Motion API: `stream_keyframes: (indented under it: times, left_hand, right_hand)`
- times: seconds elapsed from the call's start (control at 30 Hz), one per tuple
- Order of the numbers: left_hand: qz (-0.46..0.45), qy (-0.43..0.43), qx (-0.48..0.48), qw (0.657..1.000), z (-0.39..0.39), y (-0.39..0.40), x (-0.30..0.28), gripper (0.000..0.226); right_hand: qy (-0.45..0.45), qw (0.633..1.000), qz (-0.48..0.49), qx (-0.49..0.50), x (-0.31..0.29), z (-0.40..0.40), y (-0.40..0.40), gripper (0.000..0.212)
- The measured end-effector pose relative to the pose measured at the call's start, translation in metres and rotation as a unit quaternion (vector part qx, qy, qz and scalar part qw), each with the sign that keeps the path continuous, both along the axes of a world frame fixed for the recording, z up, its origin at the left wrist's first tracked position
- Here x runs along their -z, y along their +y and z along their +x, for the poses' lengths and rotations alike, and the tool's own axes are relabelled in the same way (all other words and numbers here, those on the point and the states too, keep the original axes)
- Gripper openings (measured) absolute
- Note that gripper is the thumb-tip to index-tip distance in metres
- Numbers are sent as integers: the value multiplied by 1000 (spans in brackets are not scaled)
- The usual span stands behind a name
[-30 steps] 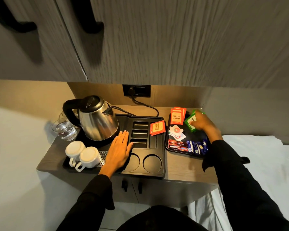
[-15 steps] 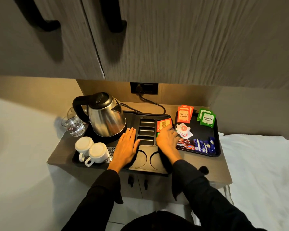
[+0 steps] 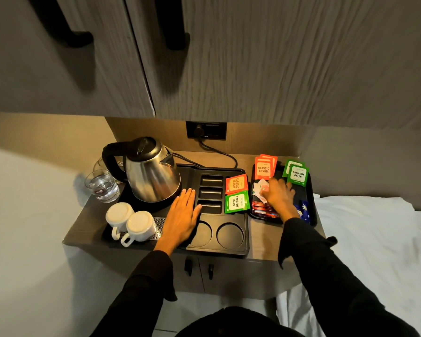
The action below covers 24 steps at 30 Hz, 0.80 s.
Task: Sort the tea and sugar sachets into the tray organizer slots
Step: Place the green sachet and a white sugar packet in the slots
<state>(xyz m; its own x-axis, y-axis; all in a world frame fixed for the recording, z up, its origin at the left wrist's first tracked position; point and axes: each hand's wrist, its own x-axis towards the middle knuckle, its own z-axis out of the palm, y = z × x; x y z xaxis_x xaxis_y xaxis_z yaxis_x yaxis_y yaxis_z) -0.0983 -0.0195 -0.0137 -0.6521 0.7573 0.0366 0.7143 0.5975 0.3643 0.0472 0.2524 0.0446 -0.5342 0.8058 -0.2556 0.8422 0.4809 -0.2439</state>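
A black tray organizer (image 3: 238,249) has three slots (image 3: 210,193) and two round recesses. At its right side stand an orange Classic Assam sachet (image 3: 236,183) and, in front of it, a green Premium Green sachet (image 3: 236,202). My left hand (image 3: 181,215) lies flat and open on the organizer beside the slots. A small black tray (image 3: 312,215) to the right holds orange sachets (image 3: 265,167), green sachets (image 3: 297,174), white sachets (image 3: 259,188), red sticks (image 3: 261,210) and blue sachets (image 3: 303,211). My right hand (image 3: 278,197) rests over the white sachets, fingers touching them; whether it grips one is hidden.
A steel kettle (image 3: 151,177) sits at the organizer's back left, its cord running to a wall socket (image 3: 206,130). Two upturned white cups (image 3: 130,221) stand at the front left. A water glass (image 3: 103,186) is beside the kettle. Cabinet doors hang overhead; white bedding lies right.
My right hand took a green sachet from the small tray, set it in the organizer in front of the orange one, then returned to the white sachets. My left hand stayed put.
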Motion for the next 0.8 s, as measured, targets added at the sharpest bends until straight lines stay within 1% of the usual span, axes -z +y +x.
stream_keyframes:
  times: [0.13,0.23,0.3,0.33,0.37,0.43,0.47,0.57,0.7,0.8]
  left_hand:
    - [-2,2,-1,1000,0,1,1,63]
    - [-2,6,0,1000,0,1,1,63]
    - [-3,8,1,1000,0,1,2,63]
    - [-4,12,1,1000,0,1,2,62]
    - [-5,16,1,1000,0,1,3,62]
    - [-8,21,2,1000,0,1,3,62]
    - [-9,23,4,1000,0,1,3,61]
    - [-14,29,5,999,0,1,4,60]
    - [-24,36,6,999,-2,0,3,59]
    - [-28,32,7,999,-3,0,3,60]
  right_hand:
    - [56,995,-74,19,-2,0,8,49]
    - [105,986,-128,28,-7,-3,15,40]
    - [140,978,-151,40,-14,-7,20,40]
    - [159,974,-155,36,-19,-12,21,40]
    - [179,972,-154,20,-24,-18,21,36]
    - [203,968,-146,-36,-34,-35,16,20]
    - [205,966,-144,-62,-39,-46,10,18]
    - [189,964,-142,-122,-43,-82,-14,28]
    - [145,970,-146,-132,-31,-109,-42,39]
    - [123,966,-147,-172,-19,-116,-48,38]
